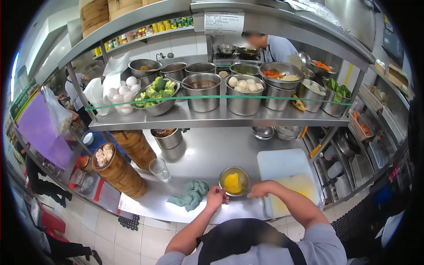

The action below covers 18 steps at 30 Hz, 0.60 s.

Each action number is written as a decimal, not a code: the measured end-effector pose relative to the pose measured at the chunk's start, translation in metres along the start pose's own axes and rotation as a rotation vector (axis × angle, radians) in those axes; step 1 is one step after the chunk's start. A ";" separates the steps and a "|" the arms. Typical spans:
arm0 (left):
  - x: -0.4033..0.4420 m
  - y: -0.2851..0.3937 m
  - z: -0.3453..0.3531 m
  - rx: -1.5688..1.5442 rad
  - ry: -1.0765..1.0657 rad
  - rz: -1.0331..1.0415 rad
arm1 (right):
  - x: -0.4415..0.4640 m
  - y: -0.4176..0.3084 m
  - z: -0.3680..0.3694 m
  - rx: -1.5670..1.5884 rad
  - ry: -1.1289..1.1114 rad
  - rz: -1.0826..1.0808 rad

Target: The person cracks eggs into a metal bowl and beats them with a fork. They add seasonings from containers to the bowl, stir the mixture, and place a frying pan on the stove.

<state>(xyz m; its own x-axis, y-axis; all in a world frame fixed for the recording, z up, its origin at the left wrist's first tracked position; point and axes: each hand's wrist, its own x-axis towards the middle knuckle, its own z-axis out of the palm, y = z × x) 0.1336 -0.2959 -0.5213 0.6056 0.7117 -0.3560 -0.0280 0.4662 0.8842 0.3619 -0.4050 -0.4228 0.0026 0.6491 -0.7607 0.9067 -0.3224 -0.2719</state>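
Metal mixing bowl [247,189], yellow contents [232,183]: being handled; any next move calls for keeping it level. Left hand [215,197]: 7 o'clock, fingers bent at rim, hold unclear. Right hand [261,189]: 4 o'clock, curled, hold unclear. Cutting board [277,163]: 3 o'clock.

Single head-worn wide fisheye view, facing forward and down, counter within arm's reach

Commercial kitchen, brightly lit. White tiled wall [181,43] at back, 1 wall shelf [141,37] of cans and jars. Steel counter [198,152] below 2 overhead steel shelf levels, lower shelf [212,117], upper shelf [145,20]. Printed sheet [224,23] on upper one. Right: metal rack [360,187]. Floor [101,232]: pale square tiles, black perforated mat [353,218].
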 end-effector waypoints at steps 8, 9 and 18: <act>-0.002 0.002 -0.001 0.010 0.007 -0.010 | -0.017 -0.010 -0.017 0.032 0.035 0.006; -0.002 0.001 -0.001 0.007 0.013 -0.011 | -0.022 -0.009 -0.017 0.103 0.076 -0.020; -0.001 0.003 0.000 0.008 -0.026 -0.054 | -0.021 -0.002 -0.005 -0.083 0.136 0.058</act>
<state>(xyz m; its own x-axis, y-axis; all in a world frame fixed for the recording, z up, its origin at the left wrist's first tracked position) 0.1329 -0.2952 -0.5182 0.6265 0.6718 -0.3952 0.0116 0.4989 0.8666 0.3623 -0.4145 -0.4030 0.1083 0.7203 -0.6852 0.9352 -0.3076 -0.1756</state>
